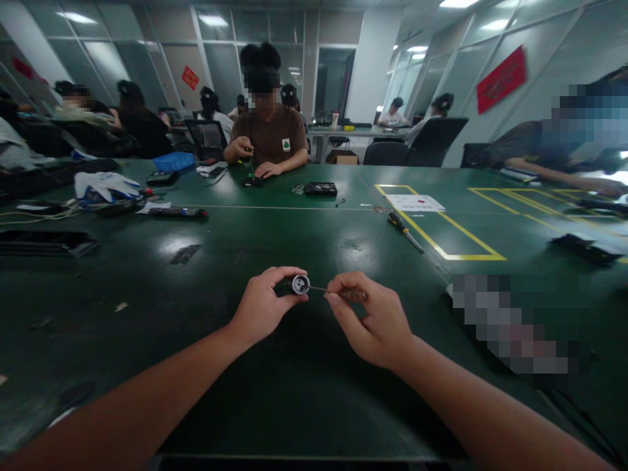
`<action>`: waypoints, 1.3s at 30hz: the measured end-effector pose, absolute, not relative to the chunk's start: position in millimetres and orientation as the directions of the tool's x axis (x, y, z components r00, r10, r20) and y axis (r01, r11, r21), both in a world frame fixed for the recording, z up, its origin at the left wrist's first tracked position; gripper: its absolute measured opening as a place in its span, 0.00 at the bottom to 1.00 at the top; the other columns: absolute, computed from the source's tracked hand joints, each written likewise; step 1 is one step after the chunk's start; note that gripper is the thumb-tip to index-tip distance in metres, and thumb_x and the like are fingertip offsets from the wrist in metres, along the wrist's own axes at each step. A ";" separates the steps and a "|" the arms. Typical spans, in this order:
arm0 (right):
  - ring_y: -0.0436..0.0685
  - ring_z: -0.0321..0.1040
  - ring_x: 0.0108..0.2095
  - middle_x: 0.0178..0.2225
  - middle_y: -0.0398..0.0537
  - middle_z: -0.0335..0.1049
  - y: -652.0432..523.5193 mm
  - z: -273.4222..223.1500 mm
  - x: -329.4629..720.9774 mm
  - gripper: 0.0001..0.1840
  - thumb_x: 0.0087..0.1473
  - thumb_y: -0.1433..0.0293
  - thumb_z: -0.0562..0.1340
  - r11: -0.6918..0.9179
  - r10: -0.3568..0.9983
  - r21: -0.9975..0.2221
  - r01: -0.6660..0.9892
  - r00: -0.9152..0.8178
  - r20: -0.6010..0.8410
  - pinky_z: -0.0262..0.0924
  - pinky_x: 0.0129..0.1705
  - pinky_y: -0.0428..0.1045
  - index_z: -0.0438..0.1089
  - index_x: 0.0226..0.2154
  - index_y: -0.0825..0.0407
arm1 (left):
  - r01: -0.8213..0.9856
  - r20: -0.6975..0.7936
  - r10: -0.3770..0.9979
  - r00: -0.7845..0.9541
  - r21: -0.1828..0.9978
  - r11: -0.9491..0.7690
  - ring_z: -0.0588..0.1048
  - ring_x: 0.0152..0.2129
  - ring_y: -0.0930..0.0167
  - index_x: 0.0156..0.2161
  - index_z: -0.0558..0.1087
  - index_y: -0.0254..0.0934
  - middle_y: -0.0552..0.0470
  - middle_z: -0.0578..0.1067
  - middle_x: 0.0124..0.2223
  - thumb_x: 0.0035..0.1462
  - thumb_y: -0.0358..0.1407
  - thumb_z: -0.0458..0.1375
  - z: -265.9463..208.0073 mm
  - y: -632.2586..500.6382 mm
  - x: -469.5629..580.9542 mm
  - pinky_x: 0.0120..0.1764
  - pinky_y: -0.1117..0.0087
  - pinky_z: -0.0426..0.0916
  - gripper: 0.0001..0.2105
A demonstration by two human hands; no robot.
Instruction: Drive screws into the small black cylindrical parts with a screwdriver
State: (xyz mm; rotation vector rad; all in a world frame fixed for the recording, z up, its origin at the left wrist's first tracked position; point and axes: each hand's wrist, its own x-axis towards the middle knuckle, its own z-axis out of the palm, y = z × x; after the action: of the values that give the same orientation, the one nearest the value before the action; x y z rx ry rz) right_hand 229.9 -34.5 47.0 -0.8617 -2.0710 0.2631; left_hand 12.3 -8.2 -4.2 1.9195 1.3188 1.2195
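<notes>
Between the thumb and fingers of my left hand (262,305) is a small round cylindrical part (301,284) with a white ring and a dark, recessed face turned toward me. My right hand (375,317) is closed around the brownish handle of a thin screwdriver (354,296). Its slim metal shaft points left, and the tip meets the right side of the round part's rim; whether it sits in a screw is too small to tell. Both hands are held above the green table (275,399).
A yellow-black screwdriver (406,231) lies beyond my right hand, near a white sheet (416,203) and yellow tape. White gloves (106,186), a blue basket (173,161) and a black tray (49,243) are at left. A co-worker (267,134) sits opposite, handling a small dark device.
</notes>
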 end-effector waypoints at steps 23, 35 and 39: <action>0.53 0.73 0.28 0.30 0.43 0.74 -35.5 47.2 226.6 0.05 0.61 0.74 0.60 0.755 0.646 -0.455 0.472 -0.417 0.639 0.65 0.33 0.48 0.66 0.38 0.48 | 0.451 0.412 0.902 0.133 0.785 -0.425 0.78 0.45 0.64 0.49 0.80 0.45 0.52 0.81 0.47 0.52 0.31 0.71 -4.5 -7.8 11.1 0.50 0.61 0.70 0.18; 0.53 0.74 0.31 0.32 0.45 0.75 -36.3 46.3 227.8 0.04 0.61 0.73 0.60 0.743 0.657 -0.478 0.468 -0.379 0.652 0.65 0.35 0.47 0.67 0.40 0.49 | 0.447 0.455 0.878 0.148 0.761 -0.470 0.79 0.45 0.65 0.48 0.80 0.44 0.52 0.81 0.47 0.50 0.28 0.71 -6.0 -7.2 10.7 0.50 0.61 0.71 0.19; 0.52 0.73 0.30 0.32 0.44 0.74 -35.2 46.0 226.8 0.05 0.61 0.75 0.60 0.760 0.642 -0.464 0.455 -0.414 0.645 0.65 0.34 0.46 0.66 0.40 0.50 | 0.435 0.463 0.873 0.152 0.762 -0.480 0.79 0.46 0.65 0.49 0.80 0.44 0.52 0.81 0.47 0.51 0.29 0.71 -6.1 -6.8 10.7 0.52 0.60 0.71 0.19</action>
State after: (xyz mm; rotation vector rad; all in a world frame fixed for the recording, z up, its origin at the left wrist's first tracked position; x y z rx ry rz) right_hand 226.8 -35.2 46.0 -0.8208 -2.0808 0.2711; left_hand 10.7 -6.8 -6.1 1.9814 1.2438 1.2843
